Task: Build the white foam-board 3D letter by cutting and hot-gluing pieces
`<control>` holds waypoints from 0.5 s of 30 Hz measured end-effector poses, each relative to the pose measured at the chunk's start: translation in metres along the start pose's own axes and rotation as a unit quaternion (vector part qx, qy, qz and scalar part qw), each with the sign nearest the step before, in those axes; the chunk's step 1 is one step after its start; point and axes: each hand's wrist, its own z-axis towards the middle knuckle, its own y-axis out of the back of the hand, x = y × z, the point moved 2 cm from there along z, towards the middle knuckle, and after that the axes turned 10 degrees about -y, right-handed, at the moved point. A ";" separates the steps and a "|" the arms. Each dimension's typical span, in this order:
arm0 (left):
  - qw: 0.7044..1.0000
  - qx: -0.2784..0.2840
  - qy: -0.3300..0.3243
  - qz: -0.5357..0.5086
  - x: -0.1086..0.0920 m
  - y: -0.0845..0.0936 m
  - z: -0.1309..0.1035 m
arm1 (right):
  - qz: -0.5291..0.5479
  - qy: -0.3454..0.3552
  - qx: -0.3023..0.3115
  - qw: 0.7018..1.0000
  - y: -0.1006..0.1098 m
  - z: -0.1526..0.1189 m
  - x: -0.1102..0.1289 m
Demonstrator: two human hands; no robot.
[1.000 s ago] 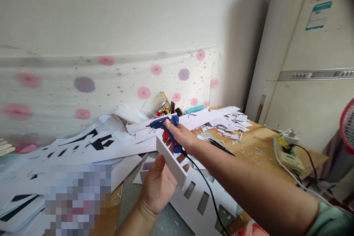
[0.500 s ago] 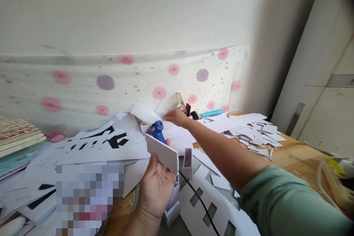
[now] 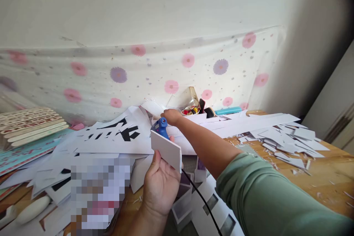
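Left hand (image 3: 163, 186) clamped on white board piece (image 3: 166, 151); blue glue gun (image 3: 160, 127) just behind it, seemingly in the same grip, cord (image 3: 203, 201) running down to the right. Right hand (image 3: 171, 117) just beyond the gun, near white packet (image 3: 153, 107); can't tell if its fingers are closed. Reads as a reach, left parking both; next move calls for a steady gun. Right of left hand: small boxes (image 3: 186, 223), then paper scraps (image 3: 276, 140) on wooden table (image 3: 332, 166). Beyond: floral sheet (image 3: 149, 81) along wall (image 3: 166, 3).
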 end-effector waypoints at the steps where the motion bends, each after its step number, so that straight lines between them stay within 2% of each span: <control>1: 1.000 -0.001 0.003 0.002 0.000 0.000 0.000 | 0.011 -0.005 -0.019 1.000 0.002 -0.001 -0.002; 4: 1.000 -0.010 0.012 0.009 0.001 -0.003 -0.003 | 0.063 -0.031 -0.109 0.992 0.022 -0.010 -0.009; 7: 1.000 -0.009 0.025 0.009 0.004 -0.008 -0.008 | 0.133 -0.068 -0.230 0.962 0.064 -0.034 -0.021; 9: 0.999 0.004 0.041 0.009 0.006 -0.010 -0.012 | 0.177 -0.087 -0.300 0.933 0.098 -0.066 -0.033; 11: 0.998 0.023 0.061 0.010 0.010 -0.011 -0.016 | 0.212 -0.098 -0.353 0.906 0.129 -0.110 -0.044; 12: 0.997 0.037 0.071 0.009 0.012 -0.011 -0.019 | 0.241 -0.097 -0.385 0.886 0.142 -0.137 -0.049; 14: 0.993 0.073 0.091 0.008 0.016 -0.011 -0.024 | 0.405 -0.046 -0.451 0.794 0.163 -0.193 -0.056; 15: 0.991 0.094 0.100 0.006 0.018 -0.011 -0.026 | 0.452 -0.027 -0.462 0.763 0.169 -0.220 -0.057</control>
